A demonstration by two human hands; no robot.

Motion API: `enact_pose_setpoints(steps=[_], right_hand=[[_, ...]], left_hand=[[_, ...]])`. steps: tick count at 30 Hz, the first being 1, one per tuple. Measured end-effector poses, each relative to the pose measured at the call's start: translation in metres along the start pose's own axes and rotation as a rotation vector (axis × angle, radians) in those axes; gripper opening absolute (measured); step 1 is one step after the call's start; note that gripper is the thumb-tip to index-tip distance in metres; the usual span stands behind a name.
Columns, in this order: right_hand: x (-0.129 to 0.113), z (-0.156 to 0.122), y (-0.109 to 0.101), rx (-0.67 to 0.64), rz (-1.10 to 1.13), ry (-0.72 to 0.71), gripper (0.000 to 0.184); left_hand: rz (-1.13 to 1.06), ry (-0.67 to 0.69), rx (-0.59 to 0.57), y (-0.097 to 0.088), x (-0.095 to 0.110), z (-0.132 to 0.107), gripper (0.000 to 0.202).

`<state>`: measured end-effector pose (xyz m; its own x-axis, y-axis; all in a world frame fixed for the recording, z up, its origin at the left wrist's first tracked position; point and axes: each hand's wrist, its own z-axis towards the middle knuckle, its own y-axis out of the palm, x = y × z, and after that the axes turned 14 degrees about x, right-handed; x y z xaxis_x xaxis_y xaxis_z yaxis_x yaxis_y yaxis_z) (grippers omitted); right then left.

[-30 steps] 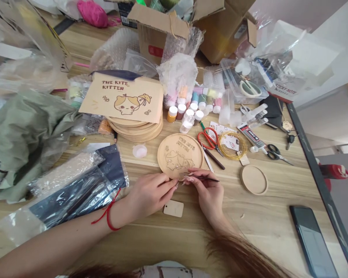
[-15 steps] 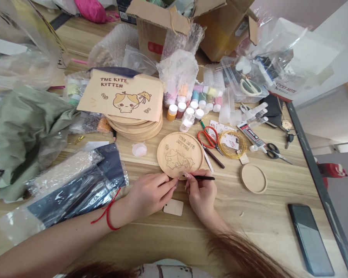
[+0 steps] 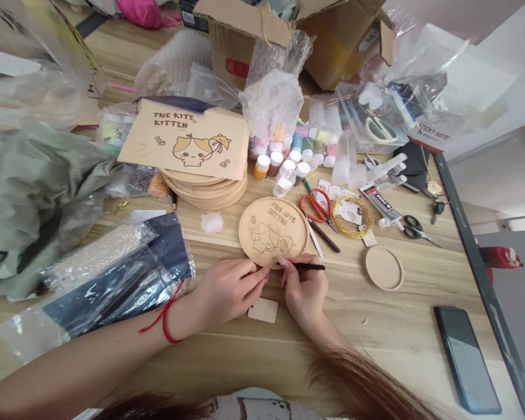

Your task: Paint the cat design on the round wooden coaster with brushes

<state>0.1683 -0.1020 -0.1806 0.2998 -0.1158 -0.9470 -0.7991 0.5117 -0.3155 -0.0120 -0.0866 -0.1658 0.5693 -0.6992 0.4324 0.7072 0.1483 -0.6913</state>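
Note:
A round wooden plate [image 3: 256,233] lies before me, with a kitten outline and lettering worked on its face. My right hand [image 3: 306,286] grips a slim black tool [image 3: 310,266], perhaps tweezers, at the plate's near edge; its tip is too small to make out. My left hand [image 3: 230,291] has thumb and forefinger pinched together beside that tip. Whatever sits between those fingers is hidden or too fine to see. Just below both hands rests a small pale wooden tag [image 3: 263,310] with a hole.
A kitten drawing [image 3: 188,140] tops stacked wooden plates [image 3: 205,195]. Paint bottles [image 3: 284,169], red-handled scissors [image 3: 317,204], a gold wire coil [image 3: 354,214] and a glue tube [image 3: 380,204] lie beyond. Rightward are a small round tray [image 3: 382,268] and a phone [image 3: 466,356]; plastic packets [image 3: 122,280] lie left.
The view has shifted slightly. Both hands keep nearly the same pose at the plate's near edge, with the black tool still in my right hand.

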Motion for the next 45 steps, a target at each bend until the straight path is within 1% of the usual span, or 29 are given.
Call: enact_pose_setpoints(steps=[10,16,23,28,35,45], right_hand=[[-0.0011,-0.0010,0.0011,0.003,-0.003,-0.040,0.014],[-0.0002,-0.0012,0.0012,-0.005,0.005,-0.050,0.014],[0.0022,-0.0008,0.0019,0.003,-0.041,-0.075,0.016],[0.0028,0.0007,0.0028,0.017,-0.026,-0.060,0.017],[-0.0027,0.0006,0.0060,-0.002,0.044,-0.010,0.017],[0.0014,0.0013,0.0084,0.050,-0.026,-0.031,0.018]], left_hand=[[0.013,0.010,-0.003,0.0009,-0.0007,-0.0014,0.022],[0.008,0.006,-0.003,-0.0021,0.0012,0.0027,0.021],[0.005,0.005,-0.005,-0.0019,0.0010,0.0020,0.021],[0.005,0.001,-0.014,-0.0014,0.0004,0.0010,0.021],[0.006,-0.005,-0.008,0.0000,0.0005,0.0002,0.021],[0.017,0.002,0.009,-0.0005,0.0008,0.0004,0.021]])
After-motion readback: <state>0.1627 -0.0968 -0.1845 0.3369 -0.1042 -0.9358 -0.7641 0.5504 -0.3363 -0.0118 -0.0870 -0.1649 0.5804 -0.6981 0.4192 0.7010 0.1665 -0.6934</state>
